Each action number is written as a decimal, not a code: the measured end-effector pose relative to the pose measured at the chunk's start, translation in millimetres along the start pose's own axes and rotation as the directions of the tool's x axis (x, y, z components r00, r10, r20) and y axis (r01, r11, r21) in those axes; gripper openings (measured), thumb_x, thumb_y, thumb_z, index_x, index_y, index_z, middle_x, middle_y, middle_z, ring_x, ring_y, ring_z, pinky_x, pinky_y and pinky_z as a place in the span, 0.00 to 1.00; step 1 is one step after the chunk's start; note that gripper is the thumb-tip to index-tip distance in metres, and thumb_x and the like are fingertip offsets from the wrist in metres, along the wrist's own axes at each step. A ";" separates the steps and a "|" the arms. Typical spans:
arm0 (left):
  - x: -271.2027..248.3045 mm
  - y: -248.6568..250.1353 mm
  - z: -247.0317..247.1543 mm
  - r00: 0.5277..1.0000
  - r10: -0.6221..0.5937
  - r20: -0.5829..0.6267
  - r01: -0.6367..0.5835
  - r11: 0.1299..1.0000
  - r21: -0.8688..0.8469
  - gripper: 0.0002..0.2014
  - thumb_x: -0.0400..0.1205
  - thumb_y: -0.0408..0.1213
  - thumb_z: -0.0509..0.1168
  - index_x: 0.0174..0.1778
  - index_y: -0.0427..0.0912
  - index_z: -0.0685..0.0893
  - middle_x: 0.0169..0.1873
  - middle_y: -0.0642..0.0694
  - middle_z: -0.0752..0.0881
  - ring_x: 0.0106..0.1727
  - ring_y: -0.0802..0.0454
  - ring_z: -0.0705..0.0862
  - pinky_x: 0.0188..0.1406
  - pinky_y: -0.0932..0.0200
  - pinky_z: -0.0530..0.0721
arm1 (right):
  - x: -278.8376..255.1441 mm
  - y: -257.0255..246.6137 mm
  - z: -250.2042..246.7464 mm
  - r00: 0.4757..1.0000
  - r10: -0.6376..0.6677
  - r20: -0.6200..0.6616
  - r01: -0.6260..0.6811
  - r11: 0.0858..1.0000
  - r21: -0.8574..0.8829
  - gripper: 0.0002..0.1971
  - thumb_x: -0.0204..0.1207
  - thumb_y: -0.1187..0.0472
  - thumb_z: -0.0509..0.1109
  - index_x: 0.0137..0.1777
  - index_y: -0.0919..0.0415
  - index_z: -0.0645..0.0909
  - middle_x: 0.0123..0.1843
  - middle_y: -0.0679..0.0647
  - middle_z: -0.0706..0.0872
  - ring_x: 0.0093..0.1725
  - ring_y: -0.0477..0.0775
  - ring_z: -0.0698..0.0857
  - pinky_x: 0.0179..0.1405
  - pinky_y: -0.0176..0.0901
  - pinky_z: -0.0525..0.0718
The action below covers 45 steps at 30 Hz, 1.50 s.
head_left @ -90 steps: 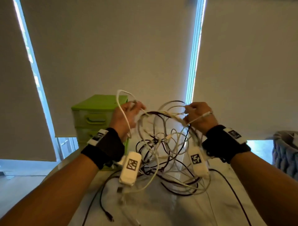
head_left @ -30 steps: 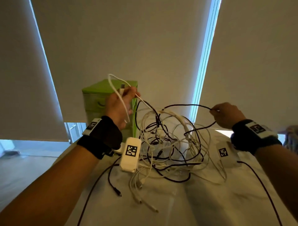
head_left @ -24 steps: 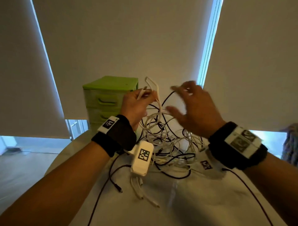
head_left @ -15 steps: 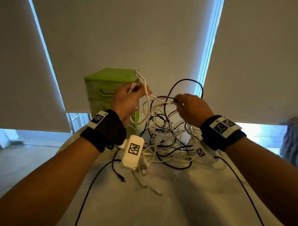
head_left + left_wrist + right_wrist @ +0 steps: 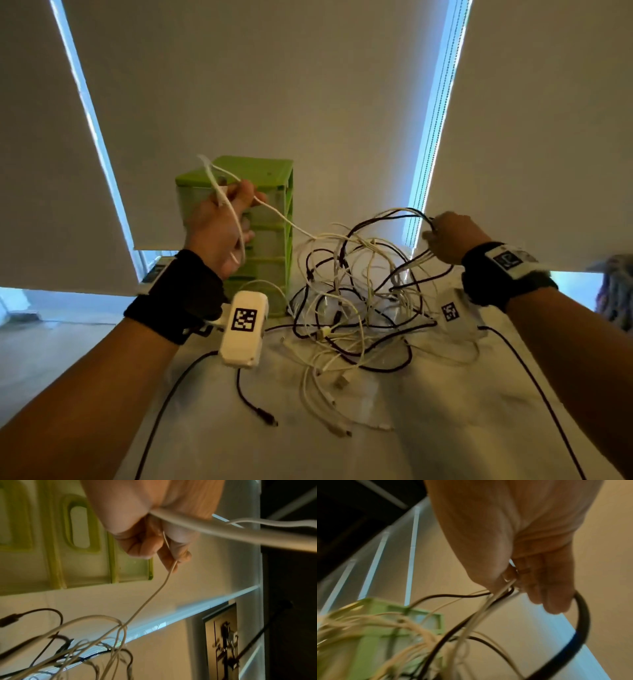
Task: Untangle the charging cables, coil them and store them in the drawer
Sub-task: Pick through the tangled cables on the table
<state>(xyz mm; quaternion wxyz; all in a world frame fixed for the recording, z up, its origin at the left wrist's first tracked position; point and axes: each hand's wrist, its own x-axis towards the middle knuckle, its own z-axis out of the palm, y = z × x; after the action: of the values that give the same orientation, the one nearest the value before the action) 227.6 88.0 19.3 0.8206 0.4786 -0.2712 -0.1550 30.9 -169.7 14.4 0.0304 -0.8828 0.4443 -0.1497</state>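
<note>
A tangle of white and black charging cables [image 5: 356, 301] lies heaped on the pale table [image 5: 428, 411], partly lifted between my hands. My left hand [image 5: 222, 226] is raised in front of the green drawer unit [image 5: 270, 246] and pinches a white cable [image 5: 281, 219] that runs down into the heap; its loose end loops above my knuckles. In the left wrist view the white cable [image 5: 154, 592] leaves my curled fingers [image 5: 173, 547]. My right hand [image 5: 448, 236] grips a bunch of black and white strands [image 5: 489, 601] pulled out to the right.
Loose plug ends [image 5: 335, 428] trail toward me on the table. A black cable [image 5: 253, 404] lies front left. Roller blinds [image 5: 308, 85] hang behind, with bright window gaps. A grey woven basket [image 5: 616, 291] shows at the right edge.
My hands have moved apart: the left drew its white cable up and left before the drawers, the right pulled its strands out to the right, stretching the tangle.
</note>
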 end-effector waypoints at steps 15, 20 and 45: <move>-17.7 -5.9 50.2 0.908 0.080 0.411 -0.267 0.867 0.421 0.14 0.75 0.33 0.74 0.51 0.56 0.85 0.50 0.57 0.89 0.48 0.67 0.87 0.46 0.64 0.85 | -55.6 -92.1 -22.7 0.828 -0.491 -0.272 0.561 0.710 0.426 0.11 0.83 0.57 0.65 0.47 0.60 0.87 0.35 0.46 0.85 0.35 0.46 0.85 0.41 0.40 0.85; -8.3 -39.9 68.9 0.870 0.018 0.492 -0.376 0.670 0.640 0.06 0.76 0.37 0.75 0.45 0.53 0.89 0.44 0.56 0.89 0.49 0.63 0.86 0.51 0.62 0.79 | -52.4 -82.3 -42.7 0.846 -0.424 -0.323 0.532 0.639 0.556 0.07 0.82 0.62 0.67 0.46 0.62 0.86 0.35 0.51 0.89 0.34 0.45 0.88 0.37 0.38 0.85; -10.0 -18.9 119.1 0.849 -0.029 0.528 -0.308 0.785 0.538 0.20 0.75 0.41 0.76 0.63 0.51 0.85 0.50 0.53 0.88 0.52 0.60 0.86 0.52 0.67 0.81 | -46.4 -26.3 -74.2 0.906 -0.236 -0.352 0.406 0.249 0.879 0.06 0.82 0.63 0.67 0.49 0.66 0.84 0.37 0.59 0.90 0.37 0.57 0.91 0.38 0.41 0.88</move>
<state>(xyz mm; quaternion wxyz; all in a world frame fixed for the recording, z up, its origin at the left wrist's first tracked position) 148.9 0.3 46.9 0.5319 0.6340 -0.5489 -0.1175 3.7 -111.1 79.1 0.4706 -0.7568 0.0851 -0.4455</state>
